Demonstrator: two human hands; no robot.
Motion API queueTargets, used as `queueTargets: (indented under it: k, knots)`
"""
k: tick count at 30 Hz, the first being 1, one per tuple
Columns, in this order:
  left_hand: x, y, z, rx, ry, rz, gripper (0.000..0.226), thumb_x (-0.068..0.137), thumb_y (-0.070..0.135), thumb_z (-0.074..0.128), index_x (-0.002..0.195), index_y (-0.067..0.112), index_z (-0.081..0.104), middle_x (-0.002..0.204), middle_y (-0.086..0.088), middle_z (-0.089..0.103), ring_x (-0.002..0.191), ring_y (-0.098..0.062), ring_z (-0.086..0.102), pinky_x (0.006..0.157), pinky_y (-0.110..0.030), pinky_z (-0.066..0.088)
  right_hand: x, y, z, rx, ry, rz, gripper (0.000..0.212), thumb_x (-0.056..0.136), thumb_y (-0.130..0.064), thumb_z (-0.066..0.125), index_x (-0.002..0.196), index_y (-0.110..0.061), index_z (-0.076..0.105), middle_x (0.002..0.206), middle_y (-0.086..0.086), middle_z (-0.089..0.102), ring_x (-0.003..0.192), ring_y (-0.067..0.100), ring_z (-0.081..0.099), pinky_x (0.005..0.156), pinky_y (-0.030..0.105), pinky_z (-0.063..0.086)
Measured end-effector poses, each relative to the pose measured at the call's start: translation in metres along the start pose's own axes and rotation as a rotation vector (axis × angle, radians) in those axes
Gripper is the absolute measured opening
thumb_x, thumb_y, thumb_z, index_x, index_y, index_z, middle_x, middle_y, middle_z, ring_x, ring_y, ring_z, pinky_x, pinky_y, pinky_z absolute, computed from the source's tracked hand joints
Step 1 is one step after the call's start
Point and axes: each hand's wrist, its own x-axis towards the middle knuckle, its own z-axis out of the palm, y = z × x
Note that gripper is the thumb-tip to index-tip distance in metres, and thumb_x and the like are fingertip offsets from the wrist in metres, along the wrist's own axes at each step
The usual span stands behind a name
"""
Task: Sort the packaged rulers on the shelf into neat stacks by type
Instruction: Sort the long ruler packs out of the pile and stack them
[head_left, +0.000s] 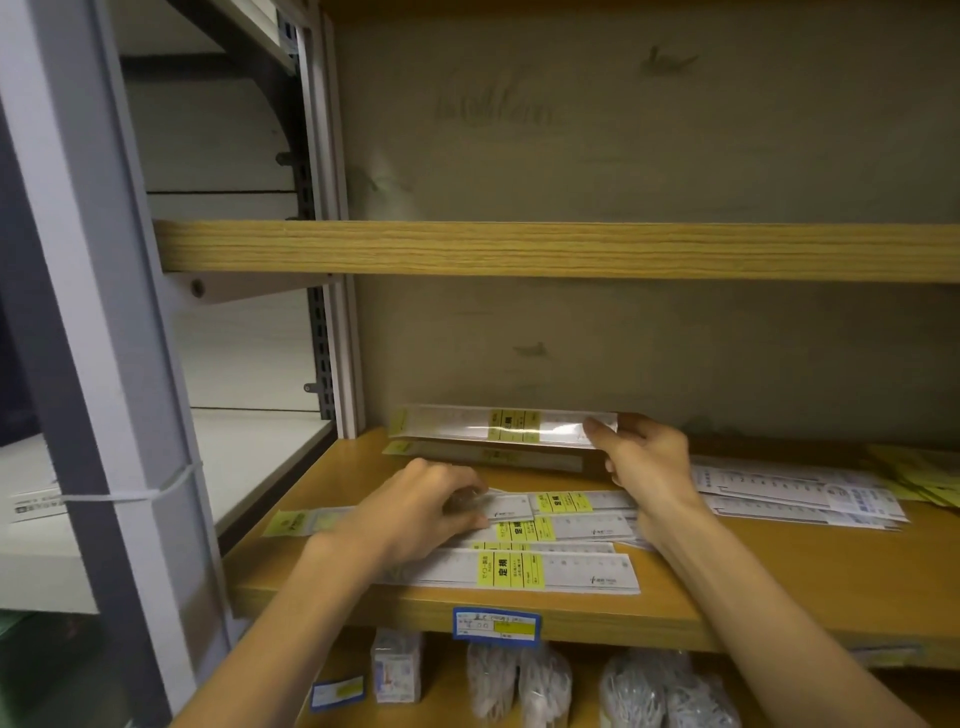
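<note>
Packaged ruler (506, 427) held lifted at 12 o'clock above the wooden shelf (779, 566), near the back wall; right hand (647, 452) pinches its right end. Left hand (415, 512), fingers curled, grips loose rulers (563, 571) at centre. White-labelled stack (800, 493) lies at 3 o'clock.

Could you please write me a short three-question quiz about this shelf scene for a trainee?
1. True or false: the right hand holds a packaged ruler raised above the shelf.
2. What does the left hand touch? A) the blue shelf label B) rulers lying on the shelf C) the bags below
3. What colour is the band on the raised ruler's package?

Key: 1 true; 2 B; 3 yellow.
</note>
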Motion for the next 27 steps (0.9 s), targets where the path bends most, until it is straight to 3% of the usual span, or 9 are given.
queueTargets:
  k: [6, 9, 15, 19, 22, 27]
  knots:
    - [0.005, 0.001, 0.005, 0.117, 0.048, 0.069, 0.03, 0.094, 0.029, 0.055, 0.124, 0.028, 0.057, 0.113, 0.008, 0.064, 0.099, -0.008, 0.059, 0.084, -0.029, 0.052, 0.005, 0.002, -0.008, 0.004, 0.041, 0.031, 0.021, 0.085, -0.017, 0.072, 0.104, -0.014, 0.065, 0.07, -0.006, 0.056, 0.064, 0.01, 0.048, 0.069, 0.025, 0.041]
    - [0.007, 0.004, 0.007, 0.167, 0.113, 0.112, 0.028, 0.095, 0.026, 0.054, 0.122, 0.03, 0.054, 0.112, 0.007, 0.062, 0.098, -0.013, 0.06, 0.082, -0.032, 0.053, 0.008, 0.002, -0.014, 0.005, 0.057, 0.039, 0.014, 0.086, -0.017, 0.072, 0.098, -0.017, 0.066, 0.073, -0.001, 0.059, 0.065, 0.012, 0.049, 0.072, 0.029, 0.043]
    - [0.018, 0.014, 0.008, 0.208, 0.28, 0.281, 0.031, 0.09, 0.017, 0.061, 0.12, 0.023, 0.06, 0.11, 0.008, 0.062, 0.091, -0.011, 0.062, 0.073, -0.017, 0.044, 0.024, 0.0, -0.02, 0.032, 0.165, 0.112, 0.023, 0.083, -0.016, 0.073, 0.1, -0.007, 0.06, 0.07, 0.006, 0.048, 0.058, 0.013, 0.041, 0.055, 0.025, 0.037]
    - [0.031, 0.017, 0.009, 0.252, 0.32, 0.389, 0.037, 0.083, 0.006, 0.068, 0.117, 0.019, 0.062, 0.106, 0.001, 0.066, 0.089, -0.015, 0.065, 0.07, -0.026, 0.056, 0.039, -0.005, -0.01, 0.099, 0.193, 0.064, 0.027, 0.081, -0.013, 0.075, 0.104, -0.01, 0.061, 0.083, 0.004, 0.06, 0.066, 0.012, 0.049, 0.071, 0.028, 0.043]
    - [0.041, 0.015, 0.008, 0.294, 0.352, 0.428, 0.038, 0.081, 0.003, 0.07, 0.115, 0.017, 0.063, 0.102, -0.002, 0.066, 0.085, -0.019, 0.065, 0.065, -0.032, 0.058, 0.049, -0.009, 0.0, 0.111, 0.184, 0.035, 0.022, 0.081, -0.014, 0.075, 0.101, -0.013, 0.065, 0.089, 0.005, 0.064, 0.071, 0.014, 0.053, 0.065, 0.024, 0.043]
    - [0.042, 0.005, 0.017, 0.34, 0.391, 0.471, 0.041, 0.079, 0.008, 0.073, 0.116, 0.017, 0.06, 0.101, -0.005, 0.066, 0.083, -0.02, 0.064, 0.065, -0.034, 0.057, 0.064, -0.006, 0.011, 0.119, 0.205, -0.016, 0.019, 0.081, -0.016, 0.076, 0.093, -0.023, 0.063, 0.101, 0.002, 0.065, 0.087, 0.02, 0.057, 0.069, 0.027, 0.045]
